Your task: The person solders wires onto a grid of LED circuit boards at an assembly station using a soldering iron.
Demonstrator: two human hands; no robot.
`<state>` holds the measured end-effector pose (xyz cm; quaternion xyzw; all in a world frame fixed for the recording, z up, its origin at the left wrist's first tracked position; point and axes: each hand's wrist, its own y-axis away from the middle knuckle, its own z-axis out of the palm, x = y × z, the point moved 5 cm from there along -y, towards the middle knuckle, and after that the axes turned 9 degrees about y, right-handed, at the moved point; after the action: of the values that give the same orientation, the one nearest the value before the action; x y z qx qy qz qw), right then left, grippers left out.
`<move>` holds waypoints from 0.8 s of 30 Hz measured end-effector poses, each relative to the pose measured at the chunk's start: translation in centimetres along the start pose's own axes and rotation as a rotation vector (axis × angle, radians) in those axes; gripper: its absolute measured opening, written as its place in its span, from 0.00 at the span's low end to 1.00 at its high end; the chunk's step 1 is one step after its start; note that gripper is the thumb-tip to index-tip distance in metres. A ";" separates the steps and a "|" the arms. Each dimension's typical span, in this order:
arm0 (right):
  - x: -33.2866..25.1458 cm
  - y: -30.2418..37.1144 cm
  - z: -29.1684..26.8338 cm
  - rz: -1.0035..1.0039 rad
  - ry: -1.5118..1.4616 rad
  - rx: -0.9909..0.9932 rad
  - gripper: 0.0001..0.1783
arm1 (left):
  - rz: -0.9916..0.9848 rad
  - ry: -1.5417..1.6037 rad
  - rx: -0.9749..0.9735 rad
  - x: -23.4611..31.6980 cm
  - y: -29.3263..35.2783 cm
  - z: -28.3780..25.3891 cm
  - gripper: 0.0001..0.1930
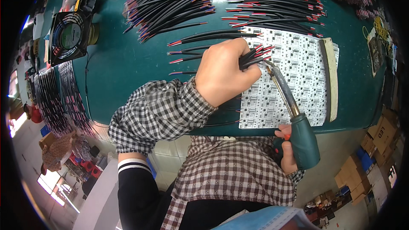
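My left hand (226,70) is closed round a small bunch of black cables (251,58), whose red and white stripped ends point right. Below the bunch lies a white panel of small circuit boards (285,98) printed in repeating rows. In my right hand (289,156) is a green-handled soldering iron (305,142), gripped near the table's front edge. Its bent metal tip reaches up to the wire ends by my left fingers; whether it touches one cannot be made out. Several loose cables (187,42) extend left from the panel, partly hidden behind my left hand.
A pale bar (329,81) lies along the panel's right side. Piles of black cables (170,2) and red-and-white-ended cables (277,0) cover the back of the green table (115,64). A black fan (70,37) stands at left. More cables (53,102) hang at the left edge.
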<state>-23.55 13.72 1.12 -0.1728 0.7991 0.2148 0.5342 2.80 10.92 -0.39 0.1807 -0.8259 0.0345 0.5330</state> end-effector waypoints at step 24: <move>0.1 0.6 -0.9 0.098 -0.066 -0.002 0.33 | -0.030 0.016 -0.071 -0.1 -0.2 -0.1 0.13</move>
<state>-24.55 13.75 1.41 -0.1269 0.7884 0.2469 0.5489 2.99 10.81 -0.47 0.1737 -0.8196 -0.0013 0.5459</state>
